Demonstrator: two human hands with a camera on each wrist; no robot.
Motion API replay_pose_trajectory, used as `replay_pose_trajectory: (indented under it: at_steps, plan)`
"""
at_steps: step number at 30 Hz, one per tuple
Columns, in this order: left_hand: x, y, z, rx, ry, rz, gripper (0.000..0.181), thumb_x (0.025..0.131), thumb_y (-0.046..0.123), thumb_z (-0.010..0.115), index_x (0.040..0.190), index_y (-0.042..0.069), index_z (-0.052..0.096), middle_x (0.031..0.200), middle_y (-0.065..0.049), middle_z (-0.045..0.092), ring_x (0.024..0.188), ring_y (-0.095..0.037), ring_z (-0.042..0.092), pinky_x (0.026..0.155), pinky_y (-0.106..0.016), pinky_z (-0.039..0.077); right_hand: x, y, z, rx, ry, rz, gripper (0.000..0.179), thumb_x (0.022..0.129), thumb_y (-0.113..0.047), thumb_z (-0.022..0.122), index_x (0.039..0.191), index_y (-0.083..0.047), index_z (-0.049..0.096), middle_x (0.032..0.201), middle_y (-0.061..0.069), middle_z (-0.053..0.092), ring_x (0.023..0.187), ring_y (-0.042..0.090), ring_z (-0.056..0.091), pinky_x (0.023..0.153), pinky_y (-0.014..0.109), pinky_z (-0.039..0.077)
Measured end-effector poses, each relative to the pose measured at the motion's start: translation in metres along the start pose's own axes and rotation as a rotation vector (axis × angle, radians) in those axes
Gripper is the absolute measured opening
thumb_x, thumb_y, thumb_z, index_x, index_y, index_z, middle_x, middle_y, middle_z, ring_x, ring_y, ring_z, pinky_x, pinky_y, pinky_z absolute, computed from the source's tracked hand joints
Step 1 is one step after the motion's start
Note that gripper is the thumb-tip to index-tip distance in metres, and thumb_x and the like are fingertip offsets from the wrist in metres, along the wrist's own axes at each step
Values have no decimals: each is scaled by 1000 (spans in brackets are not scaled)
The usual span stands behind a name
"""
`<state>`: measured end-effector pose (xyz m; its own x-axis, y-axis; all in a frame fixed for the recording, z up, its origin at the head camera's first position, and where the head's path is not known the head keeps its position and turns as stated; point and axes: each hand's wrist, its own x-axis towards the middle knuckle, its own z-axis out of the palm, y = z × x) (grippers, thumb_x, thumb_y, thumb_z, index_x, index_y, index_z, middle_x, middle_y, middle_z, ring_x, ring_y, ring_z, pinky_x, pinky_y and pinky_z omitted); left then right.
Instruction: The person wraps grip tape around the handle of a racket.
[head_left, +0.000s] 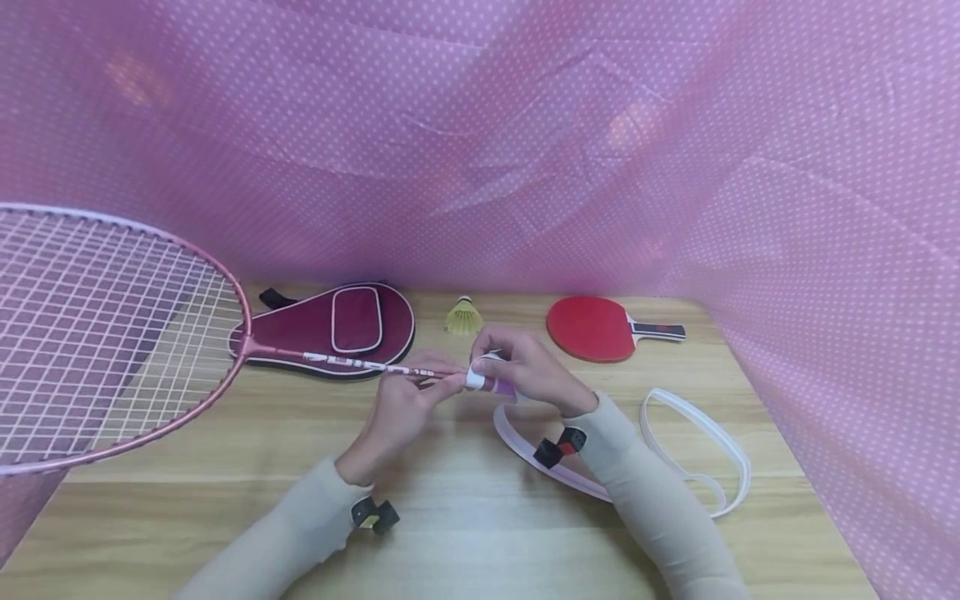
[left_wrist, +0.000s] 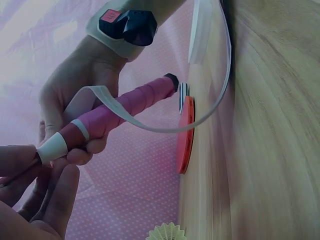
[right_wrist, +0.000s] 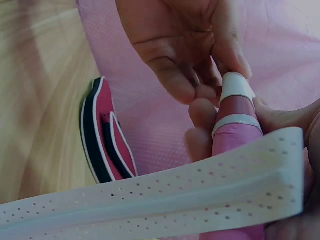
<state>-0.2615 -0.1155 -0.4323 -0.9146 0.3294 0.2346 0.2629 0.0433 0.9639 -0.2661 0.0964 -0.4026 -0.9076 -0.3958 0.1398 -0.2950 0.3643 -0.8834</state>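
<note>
A pink badminton racket (head_left: 244, 321) is held crosswise above the table, its strung head on the left. My left hand (head_left: 397, 408) pinches its thin shaft just below the handle's cone. Around the cone sits a white band (right_wrist: 235, 86), touched by the left thumb. My right hand (head_left: 525, 367) curls its fingers round the upper end of the pink-wrapped handle (left_wrist: 135, 105), by the white band. A white perforated grip tape (right_wrist: 150, 205) loops out near the right palm and trails down to the table. Part of the handle is hidden behind the right hand.
A maroon racket case (head_left: 300, 333) lies at the back left, partly behind the shaft. Behind the hands stands a yellow shuttlecock (head_left: 464, 318). A red table tennis paddle (head_left: 588, 329) lies back right. More white tape (head_left: 697, 414) curls on the right. A pink dotted curtain (head_left: 480, 167) surrounds the table.
</note>
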Motion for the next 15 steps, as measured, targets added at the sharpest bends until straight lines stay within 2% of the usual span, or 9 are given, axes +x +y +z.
replay_pose_trajectory:
  at_steps: [6,11,15]
  plan:
    - [10,-4,-4,-3,-22,-51,13,88,15,78,100,10,79,102,-7,76,100,-13,68,90,-28,57,7,5,3,34,7,73,6,97,-8,63,91,-6,62,81,4,70,66,13,61,57,24,50]
    - [18,-8,-7,-14,-14,-80,15,90,12,76,103,6,78,105,-11,76,96,-13,69,87,-24,57,14,5,10,9,103,82,7,94,-5,67,88,-7,65,78,7,68,63,14,60,50,22,46]
    - [24,-11,-8,-37,9,-87,24,88,15,79,109,3,76,106,-14,77,90,-12,72,82,-22,59,20,5,16,-12,191,77,8,91,-3,72,86,-7,66,81,11,70,66,16,63,53,24,51]
